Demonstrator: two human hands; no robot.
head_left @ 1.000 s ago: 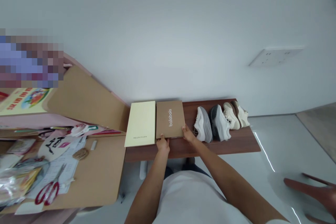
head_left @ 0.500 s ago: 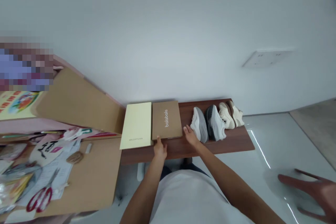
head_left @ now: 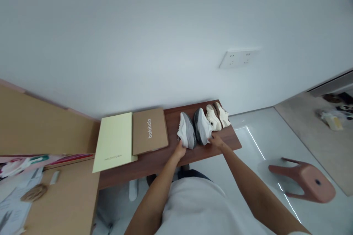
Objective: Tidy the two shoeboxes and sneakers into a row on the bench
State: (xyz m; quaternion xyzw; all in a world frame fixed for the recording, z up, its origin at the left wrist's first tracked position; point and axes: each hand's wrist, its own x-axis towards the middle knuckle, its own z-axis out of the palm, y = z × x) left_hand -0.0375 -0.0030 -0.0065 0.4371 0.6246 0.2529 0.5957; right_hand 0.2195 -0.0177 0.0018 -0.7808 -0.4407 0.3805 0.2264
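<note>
A pair of white and grey sneakers lies on its sides on the dark wooden bench, soles facing each other. My left hand (head_left: 181, 149) is at the near end of the left sneaker (head_left: 186, 130), closed against its outer side, with some fingers hidden by the shoe. Around the near end of the right sneaker (head_left: 203, 127), my right hand (head_left: 216, 141) is closed, fingertips partly hidden. Just to the right is a pair of cream and brown shoes (head_left: 217, 116), apart from my fingers. A brown shoebox marked "balabala" (head_left: 149, 130) sits left of the sneakers.
Beside the brown box lies a pale yellow box (head_left: 114, 139) on the wooden bench (head_left: 176, 156). A cardboard-topped desk (head_left: 66, 194) with papers stands at left. On the floor to the right is a pink stool (head_left: 314, 181). A socket plate (head_left: 238, 58) is on the wall.
My left hand has left the brown box and moved right to the left sneaker. My right hand has moved across to the right sneaker. The view has turned right, bringing the stool further in.
</note>
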